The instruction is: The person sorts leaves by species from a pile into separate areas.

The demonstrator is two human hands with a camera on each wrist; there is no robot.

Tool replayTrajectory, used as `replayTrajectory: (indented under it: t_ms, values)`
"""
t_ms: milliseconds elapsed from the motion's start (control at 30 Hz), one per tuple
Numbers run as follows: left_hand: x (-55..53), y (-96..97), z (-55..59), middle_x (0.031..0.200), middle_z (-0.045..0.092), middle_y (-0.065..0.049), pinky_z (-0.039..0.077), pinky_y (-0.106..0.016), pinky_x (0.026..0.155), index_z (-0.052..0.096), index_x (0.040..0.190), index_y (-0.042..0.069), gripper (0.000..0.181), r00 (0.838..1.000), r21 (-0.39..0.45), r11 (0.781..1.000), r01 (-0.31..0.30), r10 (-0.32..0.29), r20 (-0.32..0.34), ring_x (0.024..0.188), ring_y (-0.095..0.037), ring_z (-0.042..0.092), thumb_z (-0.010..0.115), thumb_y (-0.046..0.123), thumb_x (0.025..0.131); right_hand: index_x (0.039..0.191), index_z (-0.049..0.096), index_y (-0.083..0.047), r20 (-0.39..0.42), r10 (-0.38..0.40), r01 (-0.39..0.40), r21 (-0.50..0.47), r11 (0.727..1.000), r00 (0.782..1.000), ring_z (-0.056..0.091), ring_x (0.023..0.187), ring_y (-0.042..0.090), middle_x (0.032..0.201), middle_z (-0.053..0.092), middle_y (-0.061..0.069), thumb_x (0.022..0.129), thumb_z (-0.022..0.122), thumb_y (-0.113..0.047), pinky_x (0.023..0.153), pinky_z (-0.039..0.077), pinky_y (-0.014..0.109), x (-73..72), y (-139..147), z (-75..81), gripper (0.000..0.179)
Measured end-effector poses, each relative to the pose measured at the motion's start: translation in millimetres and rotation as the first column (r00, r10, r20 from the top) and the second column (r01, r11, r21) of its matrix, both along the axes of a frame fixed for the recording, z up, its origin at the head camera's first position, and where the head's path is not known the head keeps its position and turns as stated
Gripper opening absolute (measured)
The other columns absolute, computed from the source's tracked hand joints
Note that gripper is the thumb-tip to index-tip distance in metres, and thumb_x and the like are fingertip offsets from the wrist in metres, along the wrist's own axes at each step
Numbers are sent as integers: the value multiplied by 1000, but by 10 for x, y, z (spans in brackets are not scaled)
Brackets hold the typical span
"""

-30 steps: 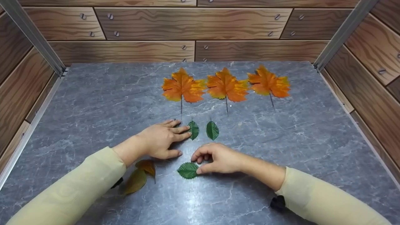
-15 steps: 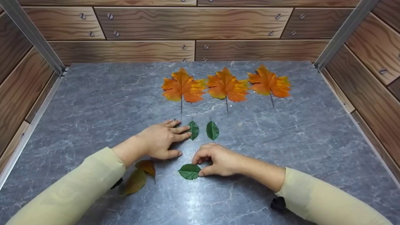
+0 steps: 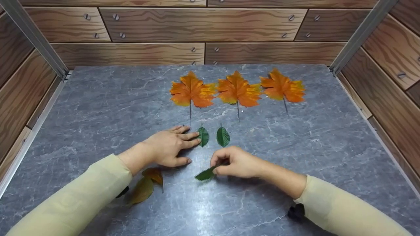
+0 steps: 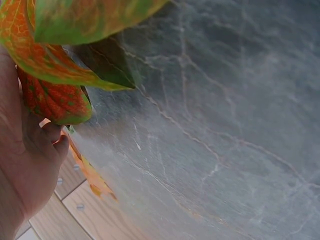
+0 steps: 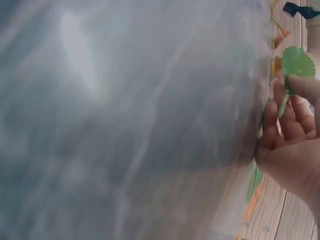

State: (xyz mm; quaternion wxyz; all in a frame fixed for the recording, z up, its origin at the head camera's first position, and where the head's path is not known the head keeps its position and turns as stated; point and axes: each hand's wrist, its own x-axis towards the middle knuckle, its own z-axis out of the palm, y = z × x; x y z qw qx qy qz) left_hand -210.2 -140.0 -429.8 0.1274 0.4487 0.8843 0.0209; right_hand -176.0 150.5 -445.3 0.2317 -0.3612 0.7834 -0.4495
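Right hand [image 3: 239, 162] pinches green leaf [image 3: 204, 174]; left hand [image 3: 168, 147] touches second leaf [image 3: 204, 136].

Three orange lobed leaves [image 3: 237, 90] are counted toward the far edge of the table [image 3: 311, 141]. Three green ones are counted too: two flat green leaves [image 3: 223, 137] at the table's middle and one held green leaf [image 3: 205, 174] over its nearer half. Of mottled brownish leaves [image 3: 142, 190], two are made out at the table's near left in the head view; at least three are shown in the left wrist view, the full number being hidden. At the table, one left hand [image 3: 169, 147], one right hand [image 3: 238, 162] and two pale sleeves [image 3: 82, 193] are seen. Around it, three wood-patterned walls [image 3: 203, 24] and two metal posts [image 3: 36, 36] are counted.
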Motion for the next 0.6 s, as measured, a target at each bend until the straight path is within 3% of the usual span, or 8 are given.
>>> replayTrajectory:
  t_ms: [200,433,600]
  values:
    - [-2,7,-3,172,30,-8,20,-51,129,36,168,17,72,1000,-20,1000,-4,4,-1,158,-42,25,55,52,107,105,77,-1,70,-130,135,-69,988,989,68,87,16,98,76,7,92,73,-2,80,58,27,-91,159,80,13]
    - [-6,7,0,173,30,-8,19,-51,129,35,168,18,72,1000,-25,1000,1,-1,2,158,-42,24,54,52,108,108,74,7,188,-262,289,-135,948,947,67,84,17,100,74,12,93,73,0,77,60,27,-216,371,218,17]
    - [-7,5,-5,173,29,-8,18,-51,130,34,168,18,72,1000,-19,1000,2,-2,5,158,-42,23,54,52,108,115,69,9,212,-324,359,-154,921,922,71,84,18,98,75,14,93,73,1,80,63,34,-282,493,298,24]
